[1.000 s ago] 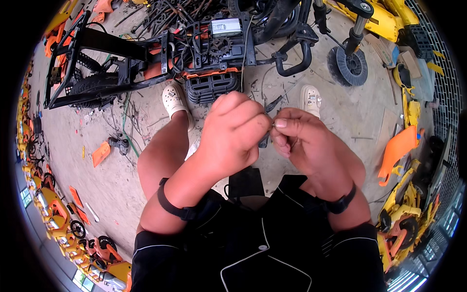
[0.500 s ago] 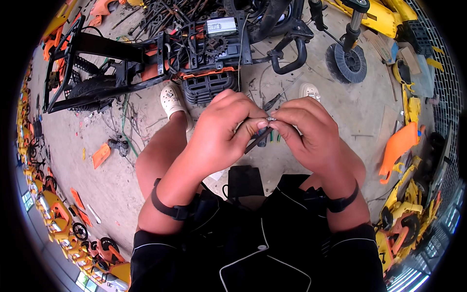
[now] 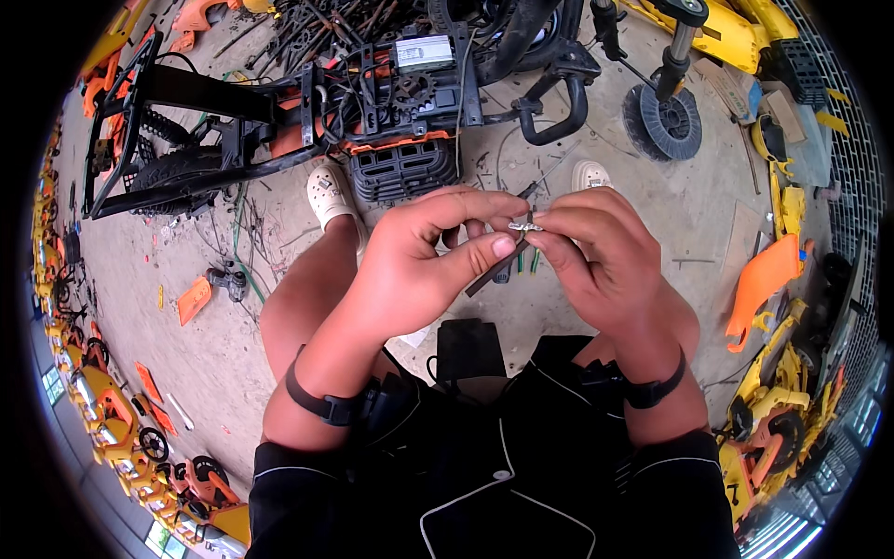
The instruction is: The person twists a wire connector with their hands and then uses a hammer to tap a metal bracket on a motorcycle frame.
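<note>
Hands: two, held close together above the floor between the knees.
Left hand (image 3: 410, 261): thumb and forefinger parted, their tips near the metal piece; I cannot tell whether the curled fingers behind touch it.
Right hand (image 3: 610, 265): thumb and forefinger pinched nearly together on the right end of the piece.
Metal piece (image 3: 523, 226): one, small and silvery, between the two hands.
Dark strip (image 3: 486, 279): one, slanting beneath the left thumb; held or lying, I cannot tell.
Wrist straps: two, dark, one per arm.
Shoes: two pale clogs, a left one (image 3: 329, 194) and a right one (image 3: 590, 174).
Vehicle frame (image 3: 223, 175): one, black, far side, bearing one silver box (image 3: 423, 53); one ribbed black box (image 3: 405, 174) sits at its near edge.
Grey disc (image 3: 672, 126): one, far right.
Rods (image 3: 312, 37): a far heap, too tangled to count.
</note>
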`<state>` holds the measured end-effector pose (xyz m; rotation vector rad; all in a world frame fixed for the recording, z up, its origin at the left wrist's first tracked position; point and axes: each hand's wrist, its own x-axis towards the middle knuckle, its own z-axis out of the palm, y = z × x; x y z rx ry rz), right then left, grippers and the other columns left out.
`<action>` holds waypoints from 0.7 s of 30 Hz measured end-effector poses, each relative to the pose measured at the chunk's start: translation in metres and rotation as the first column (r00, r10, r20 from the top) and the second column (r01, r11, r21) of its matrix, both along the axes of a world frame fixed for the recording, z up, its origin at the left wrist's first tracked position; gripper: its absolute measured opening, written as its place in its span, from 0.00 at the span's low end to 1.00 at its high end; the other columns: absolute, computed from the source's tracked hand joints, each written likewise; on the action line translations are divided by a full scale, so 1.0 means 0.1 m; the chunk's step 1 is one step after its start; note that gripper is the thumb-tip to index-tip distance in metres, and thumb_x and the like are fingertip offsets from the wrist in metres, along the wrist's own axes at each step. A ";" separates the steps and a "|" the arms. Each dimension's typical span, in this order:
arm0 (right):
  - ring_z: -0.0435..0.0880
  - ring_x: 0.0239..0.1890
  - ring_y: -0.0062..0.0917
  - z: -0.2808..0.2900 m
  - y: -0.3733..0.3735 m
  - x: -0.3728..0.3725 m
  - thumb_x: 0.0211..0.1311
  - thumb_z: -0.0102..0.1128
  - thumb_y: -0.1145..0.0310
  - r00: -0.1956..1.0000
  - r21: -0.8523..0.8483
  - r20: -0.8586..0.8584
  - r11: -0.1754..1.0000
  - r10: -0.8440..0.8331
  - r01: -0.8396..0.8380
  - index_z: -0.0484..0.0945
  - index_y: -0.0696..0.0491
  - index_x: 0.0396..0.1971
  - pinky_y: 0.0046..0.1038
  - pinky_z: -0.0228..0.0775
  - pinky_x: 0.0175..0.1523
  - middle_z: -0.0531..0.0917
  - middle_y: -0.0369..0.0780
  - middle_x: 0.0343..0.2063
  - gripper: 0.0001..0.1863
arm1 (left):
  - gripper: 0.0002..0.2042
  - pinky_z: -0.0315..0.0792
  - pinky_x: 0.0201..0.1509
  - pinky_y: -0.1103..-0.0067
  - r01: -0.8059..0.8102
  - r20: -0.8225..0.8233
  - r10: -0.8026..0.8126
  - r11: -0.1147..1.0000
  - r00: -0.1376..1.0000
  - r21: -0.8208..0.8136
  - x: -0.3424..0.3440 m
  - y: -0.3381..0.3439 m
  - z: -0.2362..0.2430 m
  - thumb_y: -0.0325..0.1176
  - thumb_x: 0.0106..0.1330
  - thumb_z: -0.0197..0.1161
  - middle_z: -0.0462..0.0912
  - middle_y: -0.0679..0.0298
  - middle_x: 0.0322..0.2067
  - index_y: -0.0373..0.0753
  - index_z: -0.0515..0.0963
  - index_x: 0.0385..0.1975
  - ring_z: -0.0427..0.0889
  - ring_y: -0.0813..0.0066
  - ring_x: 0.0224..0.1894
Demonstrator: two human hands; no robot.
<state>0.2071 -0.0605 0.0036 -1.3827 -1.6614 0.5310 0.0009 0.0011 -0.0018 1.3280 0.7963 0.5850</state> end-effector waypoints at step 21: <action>0.84 0.32 0.31 0.07 0.06 -0.02 0.52 0.77 0.80 0.999 0.171 0.032 0.984 0.039 -0.044 0.85 0.56 0.35 0.28 0.76 0.36 0.86 0.39 0.32 0.11 | 0.11 0.79 0.49 0.84 -0.002 0.201 0.061 0.960 0.978 -0.280 0.00 -0.03 0.07 0.27 0.74 0.65 0.88 0.61 0.46 0.32 0.84 0.52 0.85 0.80 0.46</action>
